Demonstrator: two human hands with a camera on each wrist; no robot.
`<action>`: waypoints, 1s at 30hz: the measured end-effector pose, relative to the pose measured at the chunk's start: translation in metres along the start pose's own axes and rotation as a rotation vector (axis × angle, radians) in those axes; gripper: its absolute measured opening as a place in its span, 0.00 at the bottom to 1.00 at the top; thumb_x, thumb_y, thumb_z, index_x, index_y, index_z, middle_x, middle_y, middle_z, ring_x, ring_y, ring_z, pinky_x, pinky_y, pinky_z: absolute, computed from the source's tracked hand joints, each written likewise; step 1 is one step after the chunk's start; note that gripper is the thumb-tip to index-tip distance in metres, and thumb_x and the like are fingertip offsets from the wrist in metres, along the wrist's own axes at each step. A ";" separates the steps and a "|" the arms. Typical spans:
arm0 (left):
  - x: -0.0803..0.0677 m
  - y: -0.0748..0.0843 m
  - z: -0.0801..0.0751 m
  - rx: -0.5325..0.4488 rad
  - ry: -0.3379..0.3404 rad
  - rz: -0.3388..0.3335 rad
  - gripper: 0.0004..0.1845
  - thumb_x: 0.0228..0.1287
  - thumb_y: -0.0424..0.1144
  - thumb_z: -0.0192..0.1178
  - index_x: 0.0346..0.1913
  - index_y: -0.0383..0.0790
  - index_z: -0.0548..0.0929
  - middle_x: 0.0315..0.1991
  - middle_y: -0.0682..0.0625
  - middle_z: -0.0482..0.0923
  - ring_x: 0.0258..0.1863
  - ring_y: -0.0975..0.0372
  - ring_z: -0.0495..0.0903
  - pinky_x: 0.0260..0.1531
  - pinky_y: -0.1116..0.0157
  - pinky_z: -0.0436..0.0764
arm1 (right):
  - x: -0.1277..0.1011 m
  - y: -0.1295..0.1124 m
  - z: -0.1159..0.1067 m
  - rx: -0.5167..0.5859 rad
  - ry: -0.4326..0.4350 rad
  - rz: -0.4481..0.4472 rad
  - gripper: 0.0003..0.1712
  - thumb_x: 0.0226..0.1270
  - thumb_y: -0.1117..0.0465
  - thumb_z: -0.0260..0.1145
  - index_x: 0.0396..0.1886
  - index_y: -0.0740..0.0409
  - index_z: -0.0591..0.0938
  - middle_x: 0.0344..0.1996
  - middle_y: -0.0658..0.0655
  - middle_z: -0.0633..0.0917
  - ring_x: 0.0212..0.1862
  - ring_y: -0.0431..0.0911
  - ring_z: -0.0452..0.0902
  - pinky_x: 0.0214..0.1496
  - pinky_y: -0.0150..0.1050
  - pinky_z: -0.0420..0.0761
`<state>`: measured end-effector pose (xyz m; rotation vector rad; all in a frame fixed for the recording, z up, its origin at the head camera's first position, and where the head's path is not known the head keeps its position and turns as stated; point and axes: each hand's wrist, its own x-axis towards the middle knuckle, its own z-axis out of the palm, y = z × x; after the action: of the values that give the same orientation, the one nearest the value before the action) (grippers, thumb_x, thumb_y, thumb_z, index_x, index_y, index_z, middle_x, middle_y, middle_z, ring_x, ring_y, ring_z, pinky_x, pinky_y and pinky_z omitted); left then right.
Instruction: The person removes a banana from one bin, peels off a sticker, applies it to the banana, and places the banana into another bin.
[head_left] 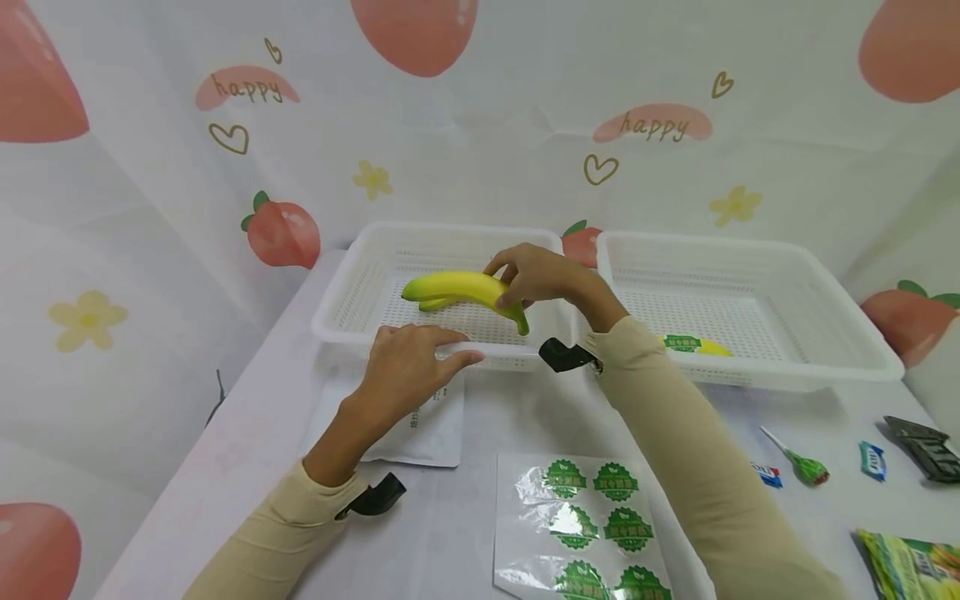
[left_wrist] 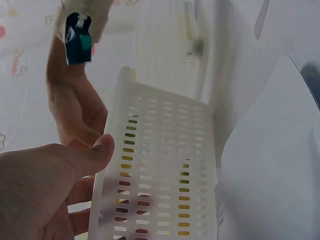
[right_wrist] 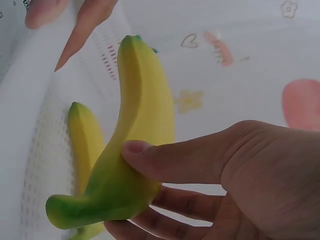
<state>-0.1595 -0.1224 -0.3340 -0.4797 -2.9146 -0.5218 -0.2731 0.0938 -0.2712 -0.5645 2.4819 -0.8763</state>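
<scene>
Yellow banana (head_left: 457,288) shading to green at stem and tip, over a white perforated basket (head_left: 352,317) — a second white basket (head_left: 825,333) to the right. Beige sleeves (head_left: 675,433) with black wrist clips; green scalloped stickers (head_left: 592,525) on a clear glossy sheet, near. White backdrop (head_left: 480,150) printed with pink-red strawberries, yellow flowers, gold hearts — "happy" lettering on pink.

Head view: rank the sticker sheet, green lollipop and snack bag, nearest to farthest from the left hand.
From the left hand:
1. Sticker sheet, just to its right, near the table's front edge.
2. Green lollipop, farther right.
3. Snack bag, at the far right corner.
</scene>
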 end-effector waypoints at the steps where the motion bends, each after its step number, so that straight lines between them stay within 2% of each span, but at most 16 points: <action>1: 0.000 0.000 0.000 -0.001 -0.003 -0.002 0.26 0.69 0.64 0.66 0.59 0.52 0.91 0.53 0.52 0.91 0.56 0.52 0.88 0.57 0.42 0.73 | -0.006 -0.001 -0.002 -0.005 0.012 -0.014 0.32 0.69 0.65 0.73 0.72 0.59 0.77 0.59 0.66 0.83 0.52 0.56 0.86 0.60 0.54 0.85; 8: 0.000 -0.002 -0.001 0.007 -0.019 -0.014 0.26 0.71 0.65 0.65 0.60 0.52 0.91 0.55 0.52 0.90 0.58 0.52 0.87 0.59 0.41 0.72 | -0.054 0.001 -0.016 -0.044 0.133 -0.127 0.32 0.67 0.65 0.74 0.71 0.54 0.79 0.60 0.62 0.85 0.61 0.56 0.81 0.63 0.55 0.82; 16: 0.000 -0.003 0.000 -0.011 -0.007 -0.009 0.25 0.69 0.65 0.65 0.58 0.53 0.92 0.52 0.53 0.91 0.58 0.52 0.87 0.59 0.41 0.72 | -0.114 0.018 -0.016 -0.091 0.221 -0.201 0.28 0.70 0.63 0.75 0.68 0.50 0.81 0.52 0.55 0.88 0.58 0.51 0.82 0.60 0.54 0.80; 22: -0.001 -0.004 0.002 -0.023 0.004 0.003 0.26 0.69 0.63 0.67 0.59 0.51 0.91 0.53 0.51 0.91 0.58 0.52 0.87 0.59 0.41 0.72 | -0.149 0.041 -0.001 -0.050 0.218 -0.218 0.28 0.68 0.61 0.77 0.67 0.50 0.82 0.46 0.50 0.88 0.52 0.45 0.82 0.55 0.44 0.84; 26: 0.000 -0.003 0.001 -0.024 0.004 0.005 0.23 0.70 0.61 0.67 0.58 0.51 0.92 0.53 0.52 0.91 0.57 0.51 0.88 0.58 0.41 0.73 | -0.165 0.060 0.012 0.009 0.189 -0.224 0.29 0.67 0.60 0.78 0.67 0.50 0.82 0.46 0.49 0.87 0.51 0.45 0.82 0.50 0.38 0.85; 30: 0.001 -0.002 0.001 -0.023 0.014 0.012 0.25 0.69 0.63 0.66 0.57 0.51 0.92 0.53 0.52 0.91 0.57 0.51 0.88 0.58 0.41 0.72 | -0.175 0.076 0.025 0.035 0.144 -0.201 0.28 0.67 0.57 0.78 0.66 0.49 0.82 0.47 0.48 0.87 0.52 0.46 0.82 0.50 0.38 0.86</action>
<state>-0.1614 -0.1238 -0.3350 -0.4939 -2.8942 -0.5553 -0.1336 0.2252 -0.2913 -0.7745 2.5645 -1.0687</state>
